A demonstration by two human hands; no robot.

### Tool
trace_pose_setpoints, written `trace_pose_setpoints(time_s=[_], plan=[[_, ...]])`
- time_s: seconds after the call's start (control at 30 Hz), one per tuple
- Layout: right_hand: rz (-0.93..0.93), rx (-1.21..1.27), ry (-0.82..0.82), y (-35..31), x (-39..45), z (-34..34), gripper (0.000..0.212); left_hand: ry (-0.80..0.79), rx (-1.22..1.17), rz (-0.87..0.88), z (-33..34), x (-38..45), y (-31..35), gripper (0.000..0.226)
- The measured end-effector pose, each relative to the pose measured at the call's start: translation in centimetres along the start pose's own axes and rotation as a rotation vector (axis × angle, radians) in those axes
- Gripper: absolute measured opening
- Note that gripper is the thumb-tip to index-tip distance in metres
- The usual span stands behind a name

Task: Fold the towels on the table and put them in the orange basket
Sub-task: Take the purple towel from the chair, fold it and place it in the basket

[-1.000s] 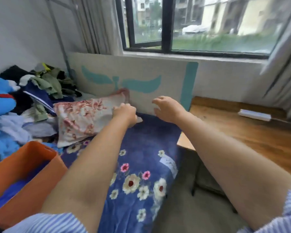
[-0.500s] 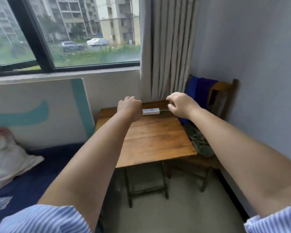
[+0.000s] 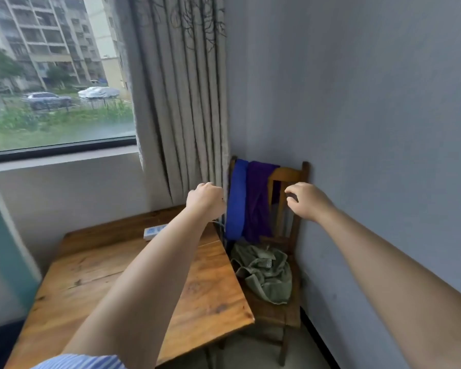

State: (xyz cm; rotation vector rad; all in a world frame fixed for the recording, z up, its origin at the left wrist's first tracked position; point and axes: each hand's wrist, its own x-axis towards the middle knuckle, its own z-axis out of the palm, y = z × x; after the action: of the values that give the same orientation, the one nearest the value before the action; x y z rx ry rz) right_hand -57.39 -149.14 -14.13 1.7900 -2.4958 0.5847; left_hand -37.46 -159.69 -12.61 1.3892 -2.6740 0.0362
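A blue towel (image 3: 236,198) and a purple towel (image 3: 258,201) hang side by side over the back of a wooden chair (image 3: 290,177) in the corner. A crumpled green towel (image 3: 266,272) lies on the chair seat. Both my arms are stretched toward the chair. My left hand (image 3: 205,201) is curled into a fist just left of the blue towel and holds nothing. My right hand (image 3: 308,201) hovers in front of the chair back, right of the purple towel, with loosely bent fingers and nothing in it. The orange basket is out of view.
A wooden table (image 3: 112,275) stands left of the chair, under my left arm, with a white power strip (image 3: 153,231) at its far edge. A curtain (image 3: 181,102) hangs behind it. A grey wall (image 3: 370,129) closes the right side.
My view has swung right, from the bed with the orange basket and clothes, past the table, to the chair. Both hands have moved with it and now reach toward the hanging towels.
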Motion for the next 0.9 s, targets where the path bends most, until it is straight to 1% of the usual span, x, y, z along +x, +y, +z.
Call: trace_pose_setpoints(time_s=[0.23, 0.27, 0.33, 0.4, 0.5, 0.67, 0.73, 0.83, 0.9], plan=[[0.036, -0.008, 0.001, 3.1, 10.9, 2.0, 0.035, 0.012, -0.074, 0.087, 1.1, 12.9, 1.0, 0.029], [0.050, -0.019, -0.010, 3.5, 13.5, 2.4, 0.034, 0.002, -0.087, 0.101, 1.5, 15.8, 0.8, 0.029], [0.033, -0.028, -0.020, 3.7, 15.2, 2.6, 0.033, -0.013, -0.091, 0.111, 2.0, 17.9, 0.7, 0.029], [0.035, -0.029, -0.020, 4.7, 19.0, 3.4, 0.034, -0.035, -0.104, 0.118, 2.9, 22.2, 0.5, 0.029], [0.035, -0.039, -0.046, 6.2, 23.4, 4.7, 0.036, -0.104, -0.132, 0.117, 4.7, 26.9, 0.4, 0.030], [0.070, -0.041, -0.124, 9.3, 28.5, 7.3, 0.037, -0.209, -0.176, 0.119, 7.6, 32.6, 1.0, 0.033], [0.070, -0.015, -0.141, 10.6, 30.3, 8.5, 0.032, -0.232, -0.191, 0.112, 8.6, 34.6, 1.3, 0.035], [0.023, 0.046, -0.146, 12.7, 32.9, 10.3, 0.020, -0.255, -0.189, 0.096, 10.3, 37.5, 2.2, 0.035], [0.005, 0.063, -0.159, 13.8, 34.4, 11.4, 0.022, -0.265, -0.203, 0.063, 11.6, 39.2, 2.8, 0.034]])
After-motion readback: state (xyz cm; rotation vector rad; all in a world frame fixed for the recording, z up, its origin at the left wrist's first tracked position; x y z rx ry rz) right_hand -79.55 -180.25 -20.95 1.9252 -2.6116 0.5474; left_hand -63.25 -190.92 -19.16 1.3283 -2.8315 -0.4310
